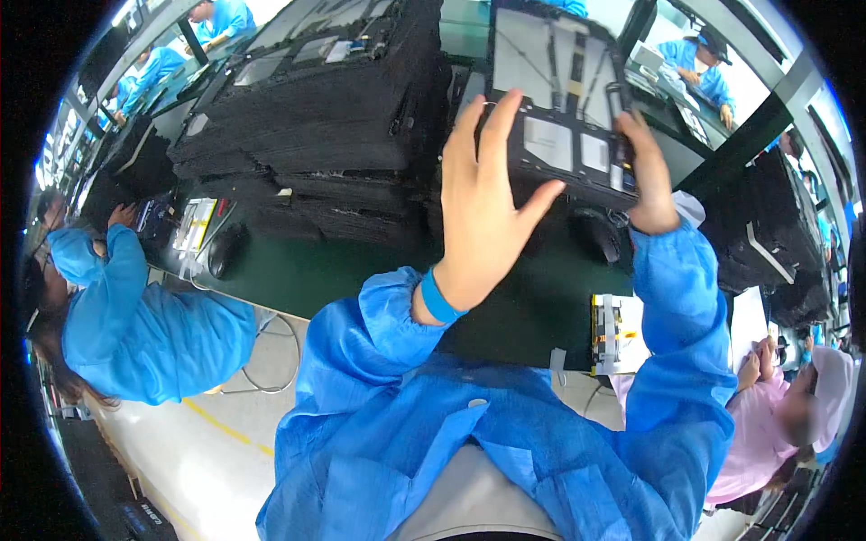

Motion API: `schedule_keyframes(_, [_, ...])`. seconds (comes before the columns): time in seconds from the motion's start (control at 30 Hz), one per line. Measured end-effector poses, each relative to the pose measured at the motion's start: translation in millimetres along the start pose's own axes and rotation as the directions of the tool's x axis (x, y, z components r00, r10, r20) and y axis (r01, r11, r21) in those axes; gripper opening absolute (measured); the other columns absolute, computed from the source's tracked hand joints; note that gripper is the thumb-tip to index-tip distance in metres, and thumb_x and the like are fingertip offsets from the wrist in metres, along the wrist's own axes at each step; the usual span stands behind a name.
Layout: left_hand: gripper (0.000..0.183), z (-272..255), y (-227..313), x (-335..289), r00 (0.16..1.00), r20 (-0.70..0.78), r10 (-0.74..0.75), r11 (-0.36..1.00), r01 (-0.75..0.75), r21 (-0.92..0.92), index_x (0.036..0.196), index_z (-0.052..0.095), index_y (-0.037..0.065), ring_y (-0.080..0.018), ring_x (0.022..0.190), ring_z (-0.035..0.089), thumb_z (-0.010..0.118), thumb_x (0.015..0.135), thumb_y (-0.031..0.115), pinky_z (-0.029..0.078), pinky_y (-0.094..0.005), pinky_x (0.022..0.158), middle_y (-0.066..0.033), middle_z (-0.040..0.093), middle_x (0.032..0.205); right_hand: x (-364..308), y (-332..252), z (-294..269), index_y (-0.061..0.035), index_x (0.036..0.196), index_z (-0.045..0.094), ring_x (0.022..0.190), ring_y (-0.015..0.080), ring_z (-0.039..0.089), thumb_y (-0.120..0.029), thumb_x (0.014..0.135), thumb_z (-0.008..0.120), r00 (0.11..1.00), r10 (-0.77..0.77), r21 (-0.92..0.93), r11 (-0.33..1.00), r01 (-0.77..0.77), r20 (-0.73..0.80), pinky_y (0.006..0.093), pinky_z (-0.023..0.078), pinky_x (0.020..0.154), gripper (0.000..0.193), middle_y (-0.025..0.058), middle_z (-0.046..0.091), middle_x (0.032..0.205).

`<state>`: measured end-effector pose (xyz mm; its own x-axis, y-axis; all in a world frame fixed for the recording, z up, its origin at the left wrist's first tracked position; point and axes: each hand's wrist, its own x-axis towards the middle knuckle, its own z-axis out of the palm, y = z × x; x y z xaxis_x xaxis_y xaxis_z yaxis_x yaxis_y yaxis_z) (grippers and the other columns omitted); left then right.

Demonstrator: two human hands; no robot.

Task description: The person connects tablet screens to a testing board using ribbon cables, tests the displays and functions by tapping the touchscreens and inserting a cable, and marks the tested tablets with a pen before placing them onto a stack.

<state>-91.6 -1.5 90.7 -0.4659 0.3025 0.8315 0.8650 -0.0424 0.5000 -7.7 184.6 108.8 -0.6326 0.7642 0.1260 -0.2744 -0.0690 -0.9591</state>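
Note:
Ahead of me, a black-framed flat device [552,140] shows silver panels and thin dark strips; it is slightly blurred. My right hand [651,171] grips its right edge, with some fingers hidden behind the frame. My left hand [487,198], with a blue band at the wrist, is spread open at the device's near left corner. Its fingertips overlap that edge, and I cannot tell whether they touch. To the left rises a tall stack of black foam-like trays [298,126], with similar silver-panelled parts [316,50] on top.
A dark green tabletop [505,316] lies under my arms. A black mouse-shaped object [595,236] is near my right sleeve; yellow-edged panels [613,334] lie below it. Another black stack [767,225] stands right. Co-workers in blue [153,316] and pink [767,415] sit on either side.

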Motion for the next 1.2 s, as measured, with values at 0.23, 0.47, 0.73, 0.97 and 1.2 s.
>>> schedule_keyframes(0.23, [0.101, -53, 45, -43, 0.879, 0.461, -0.124, 0.573, 0.443, -0.69, 0.143, 0.011, 0.003, -0.0275, 0.107, 0.049, 0.076, 0.068, 0.022, 0.044, -0.0356, 0.087, -0.0228, 0.026, 0.14, -85, -38, -89, 0.0025, 0.135, 0.035, 0.111, 0.0176, 0.053, -0.019, 0.087, 0.052, 0.991, 0.025, -0.027, 0.999, -0.021, 0.129, 0.0263, 0.041, 0.093, 0.055, 0.0129, 0.052, 0.125])
schedule_keyframes(0.47, [0.07, -80, 10, -102, 0.544, 0.794, -0.271, -0.015, 0.822, -0.569, 0.134, 0.029, -0.001, -0.0244, 0.099, 0.057, 0.058, 0.085, 0.041, 0.05, -0.0367, 0.08, -0.0164, 0.053, 0.117, -126, -26, -112, 0.0033, 0.138, 0.029, 0.118, 0.0187, 0.044, -0.033, 0.075, 0.066, 0.871, 0.354, -0.469, 0.867, -0.168, 0.341, 0.0253, 0.029, 0.101, 0.082, 0.0132, 0.045, 0.131])
schedule_keyframes(0.73, [0.038, -132, -2, -230, 0.355, 0.712, -0.605, -0.214, 0.789, -0.576, 0.127, 0.037, -0.002, -0.0275, 0.105, 0.058, 0.047, 0.094, 0.016, 0.049, -0.0412, 0.089, -0.0181, 0.055, 0.118, -65, 50, -45, -0.0135, 0.14, 0.033, 0.113, 0.0233, 0.049, -0.038, 0.079, 0.066, 0.324, 0.699, -0.743, 0.668, 0.02, 0.637, 0.0289, 0.036, 0.096, 0.073, 0.0137, 0.048, 0.13])
schedule_keyframes(0.97, [0.041, -127, 6, -267, 0.134, 0.71, -0.691, -0.35, 0.798, -0.491, 0.13, 0.036, -0.003, -0.0299, 0.112, 0.053, 0.044, 0.096, 0.019, 0.043, -0.0407, 0.098, -0.0189, 0.049, 0.125, -56, 92, -26, -0.0152, 0.138, 0.036, 0.107, 0.0262, 0.053, -0.024, 0.087, 0.059, 0.283, 0.78, -0.823, 0.48, 0.304, 0.559, 0.0327, 0.043, 0.088, 0.056, 0.0162, 0.05, 0.125])
schedule_keyframes(1.2, [0.038, -172, -38, -181, -0.147, 0.989, -0.022, 0.726, 0.677, 0.117, 0.119, 0.057, 0.003, -0.0265, 0.112, 0.054, 0.059, 0.086, 0.022, 0.042, -0.0358, 0.094, -0.0142, 0.056, 0.121, -116, 57, -39, -0.0132, 0.13, 0.043, 0.101, 0.0317, 0.055, -0.011, 0.081, 0.059, 0.45, 0.414, -0.555, 0.178, 0.813, 0.791, 0.0393, 0.046, 0.086, 0.052, 0.0176, 0.055, 0.111])
